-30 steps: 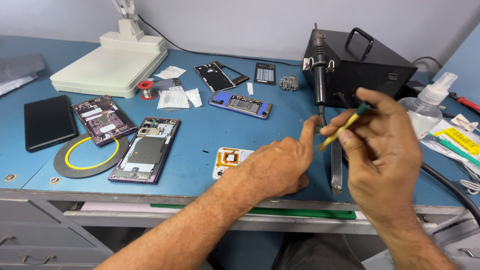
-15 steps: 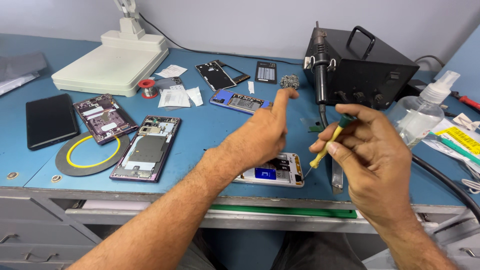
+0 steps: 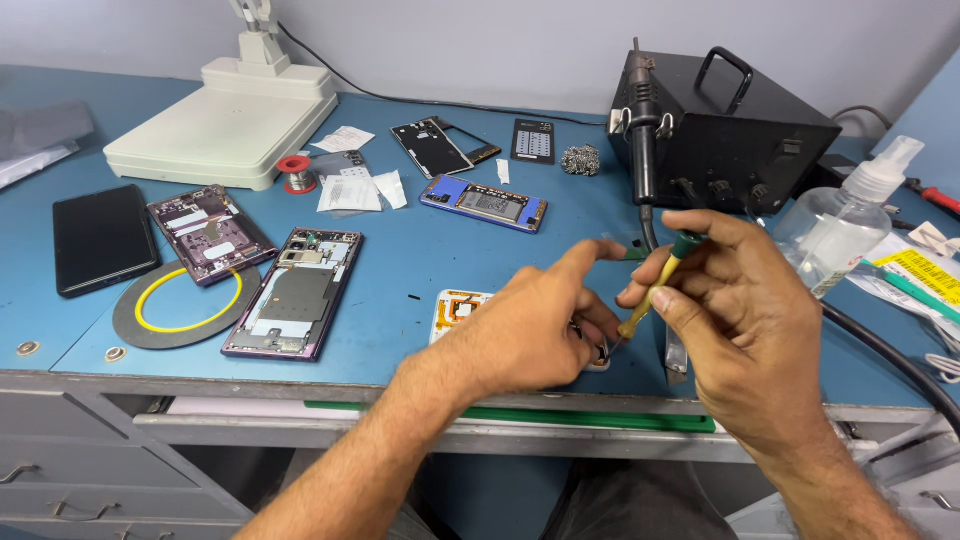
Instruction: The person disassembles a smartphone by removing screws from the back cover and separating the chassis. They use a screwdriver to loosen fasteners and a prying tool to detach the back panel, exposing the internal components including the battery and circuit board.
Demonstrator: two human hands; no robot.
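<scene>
1. We see a clear spray bottle [image 3: 845,225] standing at the right of the blue surface [image 3: 420,260]; what is in it looks colourless, and how full it is we cannot tell
2. Our right hand [image 3: 740,320] grips a small screwdriver [image 3: 655,290] with a yellow shaft and green cap, pinched between thumb and fingers, tip pointing down and to the left
3. Our left hand [image 3: 530,335] lies over a white opened phone [image 3: 458,310] at the near edge, fingers curled on it and forefinger stretched towards the screwdriver; it hides most of the phone, so only the left end with orange flex shows
4. Just behind the hands stands a black hot-air station [image 3: 730,130] with its handpiece [image 3: 642,140] hanging at its front, and a black hose [image 3: 880,345] runs along the right
5. To the left lie a purple opened phone [image 3: 295,295], a grey ring mat [image 3: 180,305], another purple phone body [image 3: 210,230] and a black phone [image 3: 100,240] face down
6. Farther off are a white stand base [image 3: 225,125], a red solder spool [image 3: 294,172], a blue phone board [image 3: 485,203] and a black frame [image 3: 435,145]
</scene>
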